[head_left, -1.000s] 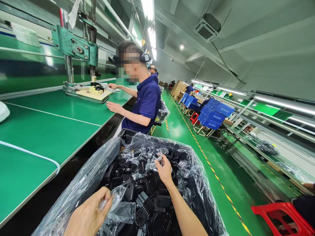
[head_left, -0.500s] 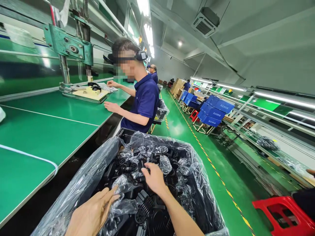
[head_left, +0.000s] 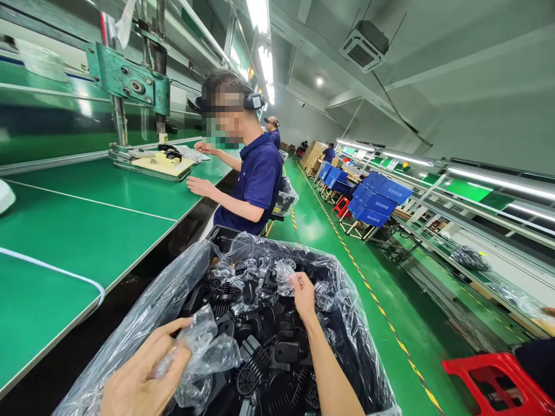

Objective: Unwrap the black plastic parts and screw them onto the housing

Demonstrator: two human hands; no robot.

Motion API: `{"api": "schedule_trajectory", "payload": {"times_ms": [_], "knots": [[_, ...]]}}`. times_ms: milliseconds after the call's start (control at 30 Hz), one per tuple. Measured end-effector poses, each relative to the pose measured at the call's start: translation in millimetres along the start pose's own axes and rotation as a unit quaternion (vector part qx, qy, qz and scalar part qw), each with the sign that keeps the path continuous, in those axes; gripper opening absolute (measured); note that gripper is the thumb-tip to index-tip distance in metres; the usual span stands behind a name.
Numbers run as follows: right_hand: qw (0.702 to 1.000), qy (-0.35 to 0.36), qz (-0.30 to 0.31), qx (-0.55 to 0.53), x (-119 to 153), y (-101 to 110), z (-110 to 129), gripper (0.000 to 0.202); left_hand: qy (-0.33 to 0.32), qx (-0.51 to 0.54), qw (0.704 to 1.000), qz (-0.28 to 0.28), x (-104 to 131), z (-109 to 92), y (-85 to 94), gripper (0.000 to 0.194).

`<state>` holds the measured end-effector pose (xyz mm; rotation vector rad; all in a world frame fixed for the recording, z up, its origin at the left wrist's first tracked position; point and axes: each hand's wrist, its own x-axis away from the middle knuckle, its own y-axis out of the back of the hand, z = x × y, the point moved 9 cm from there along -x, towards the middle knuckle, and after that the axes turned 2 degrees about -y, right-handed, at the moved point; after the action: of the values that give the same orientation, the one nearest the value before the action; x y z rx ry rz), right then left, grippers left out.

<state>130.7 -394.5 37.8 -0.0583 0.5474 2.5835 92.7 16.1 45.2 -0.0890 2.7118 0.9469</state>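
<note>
A large bin lined with clear plastic (head_left: pixel 143 323) holds many black plastic parts (head_left: pixel 288 351) mixed with crumpled clear bags. Over its left side, my left hand (head_left: pixel 150 361) is closed round crumpled clear bags (head_left: pixel 208 344), which hang between thumb and fingers. My right hand (head_left: pixel 304 292) reaches over the far right part of the bin, its fingertips pinched on another clear bag (head_left: pixel 285 276) lying among the parts. Whether that bag contains anything cannot be made out.
Left is a green worktable (head_left: pixel 87 225) with a green press (head_left: pixel 130 81). A person in a blue shirt (head_left: pixel 260 179) sits beyond the bin. A red stool (head_left: pixel 498 381) and part of another person are at right.
My right hand has moved right and away from me, from black parts to a clear bag, and closed on it. My left hand has shifted left, drawing the crumpled bags slightly with it.
</note>
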Motion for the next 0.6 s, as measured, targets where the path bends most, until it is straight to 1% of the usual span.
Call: {"api": "schedule_trajectory", "payload": {"times_ms": [67, 133, 200, 267, 300, 333, 367, 400, 433, 467, 500, 533, 600], "knots": [[0.997, 0.011, 0.05, -0.061, 5, -25, 11, 0.039, 0.061, 0.005, 0.997, 0.044, -1, 12, -7.5, 0.032], [0.989, 0.015, 0.106, -0.104, 20, -55, 21, 0.045, 0.087, -0.019, 0.99, 0.105, -1, 15, -19.0, 0.034], [0.977, 0.017, 0.169, -0.125, 44, -90, 30, 0.049, 0.072, -0.024, 0.987, 0.141, -3, 9, -27.9, 0.047], [0.962, 0.02, 0.242, -0.123, 74, -125, 37, 0.049, 0.055, -0.013, 0.985, 0.164, -4, 5, -34.7, 0.066], [0.952, 0.021, 0.284, -0.112, 88, -142, 39, 0.049, 0.049, -0.012, 0.982, 0.181, -4, 6, -38.4, 0.069], [0.94, 0.023, 0.327, -0.096, 100, -157, 40, 0.047, 0.043, -0.014, 0.979, 0.2, -3, 6, -41.9, 0.062], [0.927, 0.023, 0.366, -0.075, 107, -170, 40, 0.044, 0.037, -0.017, 0.975, 0.22, -2, 8, -45.0, 0.052], [0.915, 0.022, 0.399, -0.051, 110, -181, 38, 0.041, 0.033, -0.021, 0.971, 0.235, -1, 9, -46.8, 0.045], [0.907, 0.019, 0.421, -0.024, 106, -188, 35, 0.037, 0.036, -0.027, 0.969, 0.241, -1, 10, -46.9, 0.042], [0.903, 0.015, 0.429, 0.004, 97, -193, 31, 0.033, 0.045, -0.037, 0.969, 0.24, 0, 12, -45.4, 0.043], [0.907, 0.01, 0.42, 0.036, 81, -195, 27, 0.029, 0.057, -0.05, 0.97, 0.233, 0, 13, -43.1, 0.043], [0.916, 0.005, 0.396, 0.07, 61, -195, 22, 0.027, 0.068, -0.064, 0.969, 0.227, 0, 13, -41.0, 0.043], [0.938, 0.002, 0.315, 0.145, 17, -189, 14, 0.025, 0.07, -0.089, 0.97, 0.217, -1, 9, -38.8, 0.044]]}}
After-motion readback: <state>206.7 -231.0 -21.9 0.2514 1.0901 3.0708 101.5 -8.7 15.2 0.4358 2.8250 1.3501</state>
